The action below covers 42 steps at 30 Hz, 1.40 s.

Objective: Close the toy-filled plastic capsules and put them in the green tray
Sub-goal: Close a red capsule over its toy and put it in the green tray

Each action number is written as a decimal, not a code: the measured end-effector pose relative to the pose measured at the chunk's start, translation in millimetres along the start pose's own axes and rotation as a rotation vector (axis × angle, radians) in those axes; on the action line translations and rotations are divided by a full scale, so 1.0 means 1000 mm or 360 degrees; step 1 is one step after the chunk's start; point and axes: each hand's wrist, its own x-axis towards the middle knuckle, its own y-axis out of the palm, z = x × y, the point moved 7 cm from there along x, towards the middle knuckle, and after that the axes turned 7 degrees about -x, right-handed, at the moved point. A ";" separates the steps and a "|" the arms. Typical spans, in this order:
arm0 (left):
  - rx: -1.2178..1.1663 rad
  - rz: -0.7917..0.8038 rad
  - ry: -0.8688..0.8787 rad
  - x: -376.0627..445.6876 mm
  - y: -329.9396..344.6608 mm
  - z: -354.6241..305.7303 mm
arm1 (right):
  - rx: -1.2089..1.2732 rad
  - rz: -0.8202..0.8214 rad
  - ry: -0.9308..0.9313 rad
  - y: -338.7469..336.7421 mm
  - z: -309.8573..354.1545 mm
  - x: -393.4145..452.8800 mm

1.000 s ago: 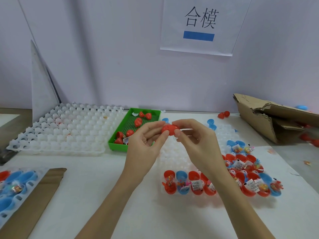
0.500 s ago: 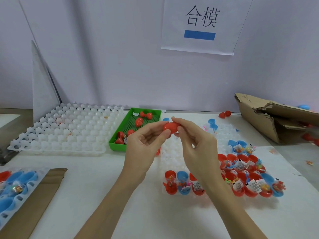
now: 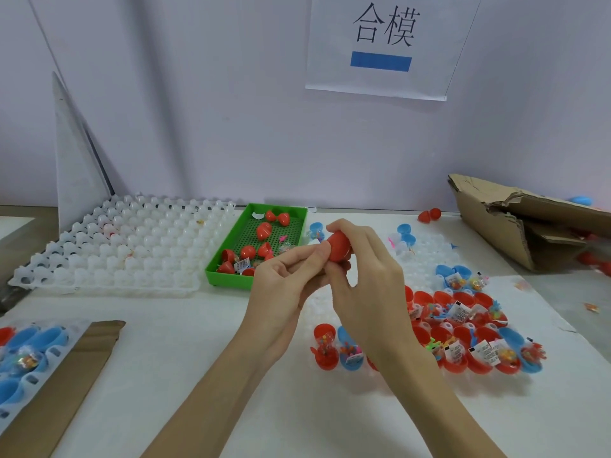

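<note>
Both hands meet above the table's middle around one red capsule (image 3: pixel 339 247). My left hand (image 3: pixel 284 285) pinches its lower left side and my right hand (image 3: pixel 367 276) curls over its top and right side; the seam is hidden by fingers. Just behind and left lies the green tray (image 3: pixel 216 271), holding several red capsules. Open red and blue capsule halves with toys and labels (image 3: pixel 463 328) sit in a clear cell tray to the right, partly hidden by my right forearm.
A large white cell tray (image 3: pixel 125 249) lies at the left. A torn cardboard box (image 3: pixel 515 226) sits at the back right. A brown board (image 3: pixel 76 365) and a tray of blue capsules (image 3: pixel 23 355) fill the near left. Loose capsules (image 3: pixel 429 214) lie by the wall.
Both hands stay together on the red capsule. They have turned it slightly, and my right fingers now wrap further over its top.
</note>
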 end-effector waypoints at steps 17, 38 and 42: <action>0.0123 -0.0114 0.0072 -0.004 0.004 -0.007 | 0.0006 0.0084 -0.0106 0.002 -0.004 0.004; 0.0963 -0.0283 0.0878 -0.030 0.020 -0.030 | 0.0006 -0.0020 -0.0102 0.000 0.001 -0.002; 0.0935 -0.0289 0.0847 -0.029 0.019 -0.032 | 0.0059 -0.0005 -0.0099 0.003 -0.002 -0.002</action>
